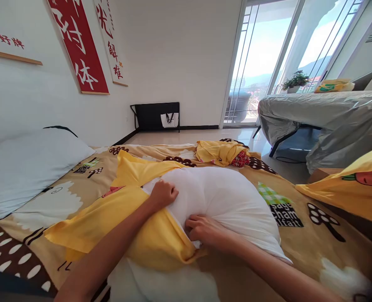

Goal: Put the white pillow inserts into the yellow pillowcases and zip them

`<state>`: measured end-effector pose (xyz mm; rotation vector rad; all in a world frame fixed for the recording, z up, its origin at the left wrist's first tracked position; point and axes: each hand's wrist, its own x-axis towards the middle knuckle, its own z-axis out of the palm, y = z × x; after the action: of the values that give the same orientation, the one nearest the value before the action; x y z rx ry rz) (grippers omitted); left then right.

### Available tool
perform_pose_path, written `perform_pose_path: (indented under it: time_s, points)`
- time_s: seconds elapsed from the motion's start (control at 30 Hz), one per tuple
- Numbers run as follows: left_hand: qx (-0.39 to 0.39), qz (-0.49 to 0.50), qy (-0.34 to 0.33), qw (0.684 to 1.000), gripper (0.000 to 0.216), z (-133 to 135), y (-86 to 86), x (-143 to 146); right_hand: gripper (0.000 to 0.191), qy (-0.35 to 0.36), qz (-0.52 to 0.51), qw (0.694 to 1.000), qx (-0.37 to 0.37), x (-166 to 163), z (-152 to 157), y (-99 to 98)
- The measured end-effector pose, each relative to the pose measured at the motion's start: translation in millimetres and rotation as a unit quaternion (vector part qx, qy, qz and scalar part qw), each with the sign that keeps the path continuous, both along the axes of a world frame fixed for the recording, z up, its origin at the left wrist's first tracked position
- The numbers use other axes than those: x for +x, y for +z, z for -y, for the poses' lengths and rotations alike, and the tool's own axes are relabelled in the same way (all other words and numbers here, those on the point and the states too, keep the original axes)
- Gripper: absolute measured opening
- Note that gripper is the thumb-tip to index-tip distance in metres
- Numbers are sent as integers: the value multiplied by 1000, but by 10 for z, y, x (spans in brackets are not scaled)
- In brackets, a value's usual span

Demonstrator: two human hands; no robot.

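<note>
A plump white pillow (230,197) lies on the bed, its left end inside a yellow pillowcase (160,239). The case's opening faces right, and its loose closed end spreads flat to the left. My left hand (163,193) is closed in a fist at the opening's rim, on top of the pillow; it seems to grip the case's edge, though the fingertips are hidden. Nearer to me, my right hand (204,230) presses curled fingers into the pillow's white fabric, close beside the lower rim. Folds hide part of those fingers.
A patterned bedsheet (91,197) covers the bed. Another white pillow (31,163) rests at left. Bunched yellow cloth (220,152) with a red checked piece lies at the far edge; more yellow cloth (355,180) is at right. Beyond stands a plastic-covered table (324,105).
</note>
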<state>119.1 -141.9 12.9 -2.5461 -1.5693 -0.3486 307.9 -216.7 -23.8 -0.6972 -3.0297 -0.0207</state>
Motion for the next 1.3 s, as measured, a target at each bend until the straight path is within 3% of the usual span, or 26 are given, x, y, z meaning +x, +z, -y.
perform_pose_path:
  time_s: [0.1,0.2,0.23,0.3,0.37,0.47,0.6,0.8,0.9,1.07,1.2,1.3]
  points:
    - [15,10,12,1000,33,-22,-178,-33,14,-20,15,1000,-18,61,81,212]
    - [29,16,10,999,31,23,-271,2,37,-22,11,981,-194,233,-292,657]
    - [32,17,10,999,30,31,-285,11,40,-61,-9,972,-228,299,-504,801]
    - [36,18,12,999,29,30,-298,17,47,-232,-111,959,-120,411,-961,984]
    - [39,19,12,999,28,15,-308,11,59,-369,-134,919,-29,469,-1337,971]
    - [42,20,16,999,29,3,-321,7,64,-432,-104,896,-27,467,-1580,700]
    - [68,33,23,997,25,12,-248,37,57,-437,-102,893,-17,449,-1448,457]
    - [196,-42,12,980,46,-117,229,64,45,-435,-130,883,121,330,-919,613]
    - [177,-76,23,981,38,-197,511,53,34,-402,-155,877,215,197,-651,668]
    - [162,-87,0,983,28,-237,851,110,25,-340,-176,870,311,-23,-339,653]
    - [142,-92,-40,985,20,-212,1018,331,26,-271,-192,856,397,-231,-150,615]
    - [127,-91,-72,985,17,-130,1038,524,21,-246,-188,848,430,-380,-71,562]
